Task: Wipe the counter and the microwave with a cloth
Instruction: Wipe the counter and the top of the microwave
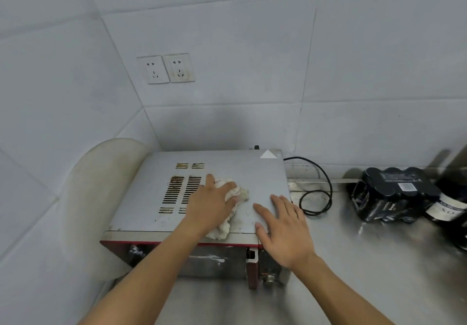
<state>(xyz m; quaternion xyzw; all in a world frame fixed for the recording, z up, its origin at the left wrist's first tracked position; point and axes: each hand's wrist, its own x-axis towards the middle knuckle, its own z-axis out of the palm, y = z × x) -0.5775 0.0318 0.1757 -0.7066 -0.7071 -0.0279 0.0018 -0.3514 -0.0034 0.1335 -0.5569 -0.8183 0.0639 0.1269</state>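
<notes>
A grey microwave (242,170) with a red front trim stands in the corner on the steel counter (366,261). My left hand (209,203) presses a crumpled white cloth (240,193) flat onto the microwave's top, just right of the vent slots. The cloth sticks out under the palm toward the front edge. My right hand (285,228) rests with straight fingers on the top's front right corner, beside the cloth and holding nothing.
A black power cord (316,198) lies coiled on the counter right of the microwave. A black multipack of cans (394,193) and a dark bottle (452,206) stand at the far right. A cream round object (101,185) leans left of the microwave. Two wall sockets (166,68) sit above.
</notes>
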